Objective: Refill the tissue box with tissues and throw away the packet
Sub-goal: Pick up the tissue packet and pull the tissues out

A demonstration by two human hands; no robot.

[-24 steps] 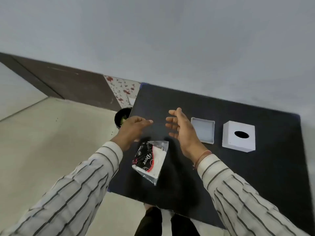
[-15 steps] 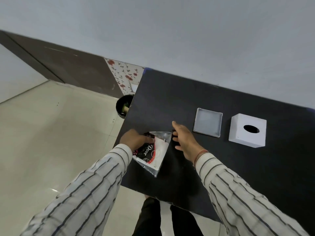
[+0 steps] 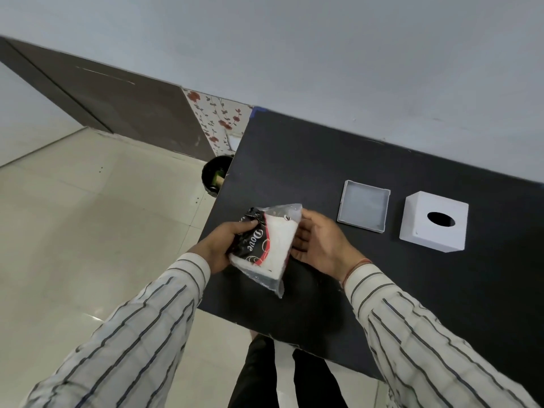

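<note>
A clear plastic tissue packet (image 3: 269, 245) with a black and red printed label and white tissues inside is lifted off the black table (image 3: 309, 160). My left hand (image 3: 220, 245) grips its left side, thumb on the label. My right hand (image 3: 319, 244) holds its right edge, fingers behind the packet. To the right lies the shallow white base tray (image 3: 363, 206) of the tissue box, with nothing in it. Further right stands the white box cover (image 3: 434, 225) with its oval hole facing up.
A small black bin (image 3: 213, 175) stands on the tiled floor by the table's left edge, with something inside. A floral-patterned panel (image 3: 217, 119) and a dark skirting run along the wall. My legs show below the table's near edge.
Both hands came down from above the table onto the packet, closed on it and raised it off the table. The view has also shifted closer.
</note>
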